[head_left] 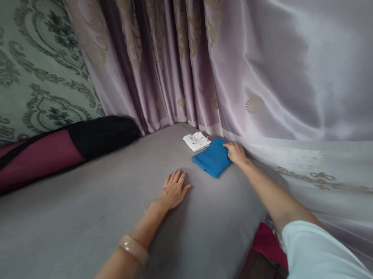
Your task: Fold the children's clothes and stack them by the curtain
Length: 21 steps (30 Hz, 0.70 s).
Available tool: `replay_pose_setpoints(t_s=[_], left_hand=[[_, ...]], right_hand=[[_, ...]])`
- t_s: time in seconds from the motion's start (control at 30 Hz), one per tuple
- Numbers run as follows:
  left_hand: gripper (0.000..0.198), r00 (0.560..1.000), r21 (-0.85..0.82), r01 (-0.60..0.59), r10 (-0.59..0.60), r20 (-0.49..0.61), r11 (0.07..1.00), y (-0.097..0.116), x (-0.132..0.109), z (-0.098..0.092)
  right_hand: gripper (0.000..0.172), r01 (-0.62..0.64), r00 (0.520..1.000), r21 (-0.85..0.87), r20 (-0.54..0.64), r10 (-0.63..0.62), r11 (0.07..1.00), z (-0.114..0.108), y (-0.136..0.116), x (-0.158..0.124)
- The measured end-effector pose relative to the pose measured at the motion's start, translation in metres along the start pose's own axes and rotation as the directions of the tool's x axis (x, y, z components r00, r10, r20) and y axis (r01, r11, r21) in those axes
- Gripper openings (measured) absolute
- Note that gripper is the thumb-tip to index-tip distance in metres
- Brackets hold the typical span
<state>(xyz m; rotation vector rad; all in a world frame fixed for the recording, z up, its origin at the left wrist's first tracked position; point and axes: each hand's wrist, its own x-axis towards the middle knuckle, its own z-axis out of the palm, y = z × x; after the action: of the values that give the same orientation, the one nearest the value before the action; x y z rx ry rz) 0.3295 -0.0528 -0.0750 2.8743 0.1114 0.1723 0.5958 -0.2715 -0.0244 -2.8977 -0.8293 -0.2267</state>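
A folded blue cloth (212, 158) lies near the far right corner of a grey bed surface (83, 213). My right hand (235, 151) rests on the cloth's right edge, fingers curled over it. Just beyond the blue cloth sits a small folded white cloth with dark specks (196, 141). My left hand (174, 190) lies flat and open on the grey surface, a little to the left of the blue cloth and apart from it. A pale bangle (133, 248) circles my left wrist.
Lilac curtains with gold patterns (232, 61) hang behind and along the right side. A maroon and black bolster (57, 149) lies along the back left under a green patterned wall (27, 65). The bed's edge drops off at the lower right over something red (268, 244).
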Motion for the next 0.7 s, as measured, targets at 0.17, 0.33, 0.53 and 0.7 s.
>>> replay_pose_setpoints(t_s=[0.17,0.33,0.53,0.7], left_hand=[[0.060,0.997,0.066,0.057,-0.053,-0.060,0.996,-0.029,-0.029,-0.005],[0.059,0.996,0.085,0.087,-0.084,-0.041,0.993,-0.024,-0.034,-0.011],[0.057,0.996,0.103,0.088,-0.084,-0.037,0.991,-0.018,-0.034,-0.015],[0.056,0.995,0.095,0.095,-0.091,-0.049,0.991,-0.017,-0.035,-0.016]], right_hand=[[0.054,-0.033,0.999,-0.095,-0.042,0.029,0.995,0.006,0.000,0.003],[0.053,-0.060,0.998,-0.122,0.009,0.062,0.991,0.009,0.002,0.005],[0.047,-0.100,0.994,-0.144,-0.056,0.093,0.984,0.003,-0.023,0.000],[0.045,0.145,0.982,-0.008,-0.123,-0.144,0.989,0.008,-0.082,-0.020]])
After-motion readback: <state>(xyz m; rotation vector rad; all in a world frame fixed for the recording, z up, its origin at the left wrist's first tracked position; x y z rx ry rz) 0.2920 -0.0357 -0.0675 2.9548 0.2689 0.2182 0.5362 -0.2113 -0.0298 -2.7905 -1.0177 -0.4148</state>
